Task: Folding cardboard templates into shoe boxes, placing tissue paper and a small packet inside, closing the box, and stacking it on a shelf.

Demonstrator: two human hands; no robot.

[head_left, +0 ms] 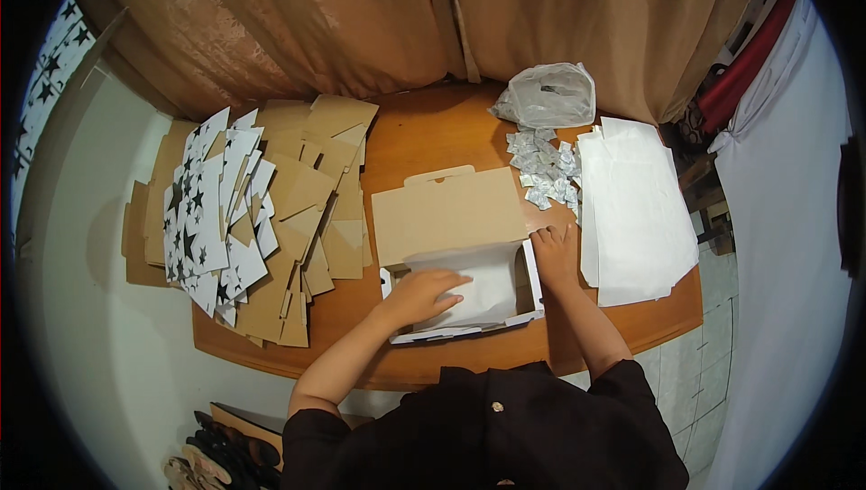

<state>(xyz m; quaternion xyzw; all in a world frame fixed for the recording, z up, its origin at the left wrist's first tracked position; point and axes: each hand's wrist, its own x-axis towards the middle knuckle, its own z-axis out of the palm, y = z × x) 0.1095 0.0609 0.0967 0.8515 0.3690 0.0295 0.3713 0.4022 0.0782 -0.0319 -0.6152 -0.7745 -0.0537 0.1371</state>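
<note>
In front of me a cardboard box (449, 214) stands with its brown lid folded back, away from me. A sheet of white paper (483, 299) lines its inside. My left hand (424, 297) reaches over the left part of the box, fingers apart and holding nothing that I can see; whether it touches the paper I cannot tell. Beside the box's right wall is my right hand (555, 254), its fingers stretched out toward the far side. Small silvery sachets (541, 165) lie loose just beyond that hand.
Flat cardboard pieces (293, 188), some white with black stars (194, 210), are heaped at the left of the wooden table (424, 134). White paper sheets (636, 210) are stacked at right. Behind the sachets sits a clear plastic bag (550, 97). Brown curtains (361, 21) hang behind.
</note>
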